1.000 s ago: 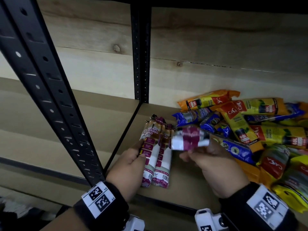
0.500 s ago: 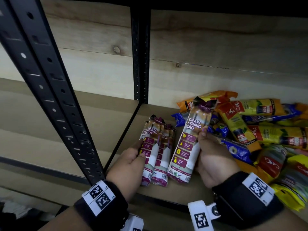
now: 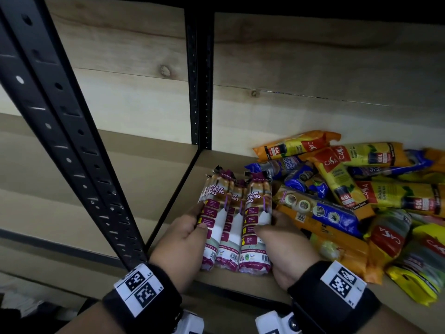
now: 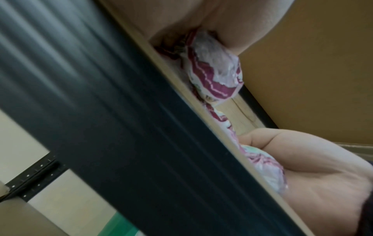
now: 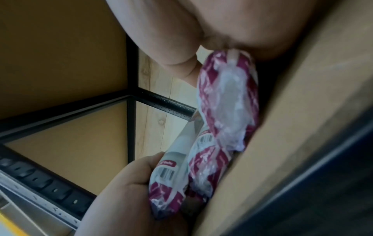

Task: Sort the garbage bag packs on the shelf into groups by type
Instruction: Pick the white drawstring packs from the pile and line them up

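Wooden shelf [image 3: 173,189], three maroon-white drawstring packs [image 3: 237,220] side by side — both hands gripping outer ones.

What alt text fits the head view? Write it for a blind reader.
Two hands, left hand and right hand, press three maroon-and-white drawstring bag packs together side by side on a shelf; a mixed pile of yellow, orange and blue packs lies to their right.

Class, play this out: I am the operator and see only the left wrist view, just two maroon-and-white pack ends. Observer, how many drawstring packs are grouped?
Observer: Three drawstring packs lie side by side on the shelf.
Operator: Who holds them?
Observer: The left hand grips the left one, the right hand the right one.
Operator: Anything unsorted?
Observer: A mixed pile of yellow, orange and blue packs lies to the right.
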